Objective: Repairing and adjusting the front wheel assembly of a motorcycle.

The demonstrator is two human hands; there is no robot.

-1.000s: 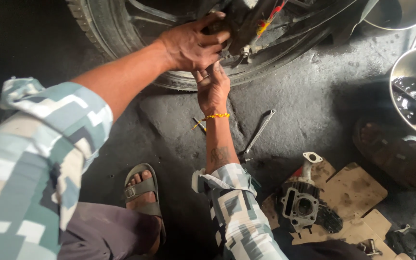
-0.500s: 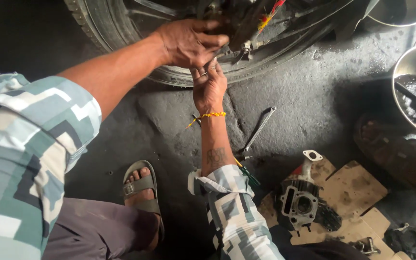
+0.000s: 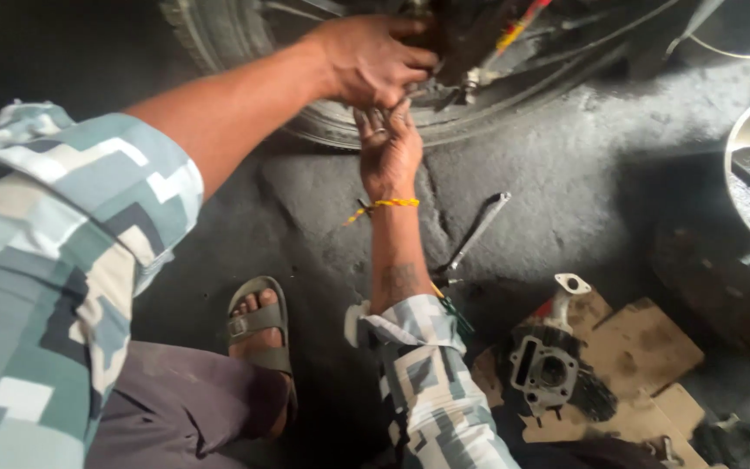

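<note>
Both hands worked at the dark hub assembly (image 3: 462, 39) of the wheel (image 3: 375, 130), at the top centre of the frame. The left hand (image 3: 366, 61) came in from the upper left and lay over the assembly, fingers curled down around its near side, gripping. The right hand (image 3: 390, 148) rose from below, palm away from the camera, fingertips (image 3: 384, 117) extended and pressed up against the underside of the same part, directly beneath the left hand's knuckles; whether they pinched anything could not be told. The part therefore sat above and slightly right of the right fingers. A spanner (image 3: 477, 233) lay on the floor just right of the right forearm, long axis running lower left to upper right. An engine cylinder (image 3: 544, 372) rested on cardboard (image 3: 644, 343) at lower right.
</note>
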